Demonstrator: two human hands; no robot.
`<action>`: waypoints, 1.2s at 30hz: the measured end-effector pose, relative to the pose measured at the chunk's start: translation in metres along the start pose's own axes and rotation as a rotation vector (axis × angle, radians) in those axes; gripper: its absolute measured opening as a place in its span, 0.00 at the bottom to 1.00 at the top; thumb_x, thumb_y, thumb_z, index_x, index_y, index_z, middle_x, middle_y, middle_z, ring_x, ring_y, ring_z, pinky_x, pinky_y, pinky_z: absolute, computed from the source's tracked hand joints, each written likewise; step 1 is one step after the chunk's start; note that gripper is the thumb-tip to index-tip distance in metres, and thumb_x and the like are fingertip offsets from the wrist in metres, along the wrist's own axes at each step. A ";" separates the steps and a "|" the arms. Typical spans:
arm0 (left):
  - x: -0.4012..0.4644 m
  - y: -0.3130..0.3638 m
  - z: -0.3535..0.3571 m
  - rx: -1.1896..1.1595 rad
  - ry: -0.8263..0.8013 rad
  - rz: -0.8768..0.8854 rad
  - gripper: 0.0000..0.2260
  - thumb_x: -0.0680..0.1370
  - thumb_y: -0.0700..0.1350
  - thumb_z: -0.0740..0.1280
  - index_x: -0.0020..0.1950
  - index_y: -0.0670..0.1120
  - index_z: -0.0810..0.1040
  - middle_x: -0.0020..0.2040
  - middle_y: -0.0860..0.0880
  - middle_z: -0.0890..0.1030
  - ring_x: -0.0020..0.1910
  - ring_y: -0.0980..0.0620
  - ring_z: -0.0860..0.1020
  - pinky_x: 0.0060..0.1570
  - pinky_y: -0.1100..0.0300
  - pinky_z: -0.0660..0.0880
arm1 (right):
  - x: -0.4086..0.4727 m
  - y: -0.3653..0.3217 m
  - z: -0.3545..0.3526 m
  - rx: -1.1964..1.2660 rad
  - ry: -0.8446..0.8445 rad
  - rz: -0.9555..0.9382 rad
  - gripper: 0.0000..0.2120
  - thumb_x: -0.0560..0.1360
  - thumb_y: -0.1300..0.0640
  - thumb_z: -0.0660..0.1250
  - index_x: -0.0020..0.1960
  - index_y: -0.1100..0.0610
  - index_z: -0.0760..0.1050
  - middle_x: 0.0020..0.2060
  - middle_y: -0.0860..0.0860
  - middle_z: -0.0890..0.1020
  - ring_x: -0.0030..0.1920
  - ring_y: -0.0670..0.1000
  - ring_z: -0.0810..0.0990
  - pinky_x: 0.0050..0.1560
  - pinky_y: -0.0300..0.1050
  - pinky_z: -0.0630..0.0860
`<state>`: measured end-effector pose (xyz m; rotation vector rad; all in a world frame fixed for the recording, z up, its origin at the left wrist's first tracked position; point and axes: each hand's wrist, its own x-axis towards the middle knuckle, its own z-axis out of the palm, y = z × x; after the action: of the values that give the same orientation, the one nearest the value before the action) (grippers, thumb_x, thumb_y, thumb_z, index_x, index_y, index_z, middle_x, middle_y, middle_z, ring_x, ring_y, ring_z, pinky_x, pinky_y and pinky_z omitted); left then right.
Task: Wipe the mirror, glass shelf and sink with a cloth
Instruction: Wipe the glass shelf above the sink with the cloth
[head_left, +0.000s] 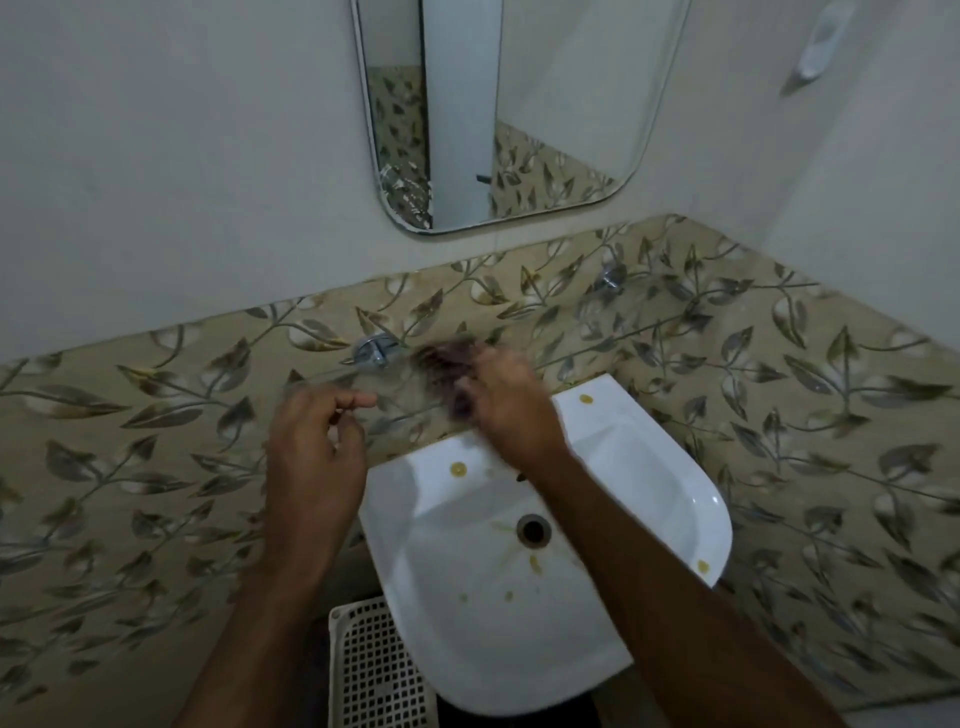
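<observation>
Right hand (506, 400) grip clenched around a dark cloth (447, 371) on the glass shelf (649, 332); left hand (311, 447) loosely curled, grasping nothing. Below, the sink (675, 499) shows yellow stains — seemingly unwiped yet.

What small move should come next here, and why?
Probably sweep the dark cloth rightward along the glass shelf: the right hand holds it near the left bracket, while the left hand steadies the front edge; the sink shows yellowish stains.
</observation>
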<state>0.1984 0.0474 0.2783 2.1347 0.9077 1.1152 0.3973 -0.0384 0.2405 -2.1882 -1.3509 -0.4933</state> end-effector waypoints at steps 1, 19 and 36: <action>-0.001 0.002 0.003 0.007 -0.016 0.010 0.13 0.78 0.34 0.63 0.52 0.49 0.83 0.50 0.52 0.77 0.51 0.53 0.74 0.54 0.56 0.72 | 0.005 0.026 -0.007 -0.031 -0.008 0.083 0.18 0.82 0.54 0.60 0.65 0.65 0.76 0.64 0.63 0.78 0.67 0.64 0.75 0.69 0.59 0.71; 0.024 0.040 0.080 0.136 -0.282 0.236 0.08 0.78 0.43 0.66 0.56 0.46 0.80 0.54 0.46 0.76 0.57 0.48 0.73 0.59 0.54 0.71 | 0.024 0.051 -0.007 -0.016 -0.177 0.138 0.22 0.79 0.49 0.64 0.69 0.58 0.73 0.65 0.57 0.77 0.66 0.60 0.73 0.68 0.54 0.69; 0.028 0.046 0.096 0.126 -0.272 0.186 0.11 0.79 0.45 0.65 0.59 0.43 0.79 0.56 0.43 0.77 0.57 0.44 0.75 0.59 0.47 0.74 | 0.033 0.062 -0.003 0.083 -0.174 0.114 0.20 0.79 0.45 0.61 0.67 0.52 0.75 0.63 0.52 0.79 0.63 0.55 0.74 0.64 0.50 0.72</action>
<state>0.3054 0.0251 0.2770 2.4418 0.6799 0.8421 0.4670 -0.0397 0.2459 -2.2665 -1.2998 -0.2037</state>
